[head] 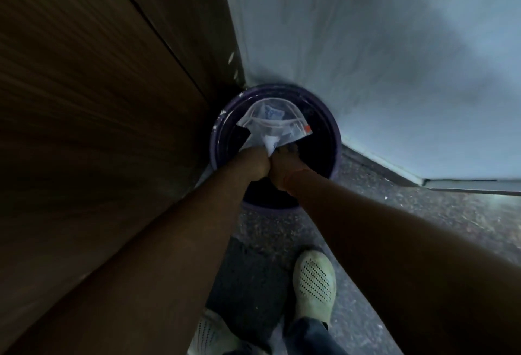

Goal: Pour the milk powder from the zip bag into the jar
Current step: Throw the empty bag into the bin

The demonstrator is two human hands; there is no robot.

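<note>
- Both hands are gripping the zip bag at its crumpled near end: left hand and right hand pressed side by side.
- The bag is fanning away from them, its zip edge farthest off, hanging over a dark bin on the floor.
- No jar is showing.
- Judging by this, the bag looks about empty.

We see a dim, soft-focus view, brightest on the pale grey wall, with wide-angle bending and streaky blur on the brown wooden panel
</note>
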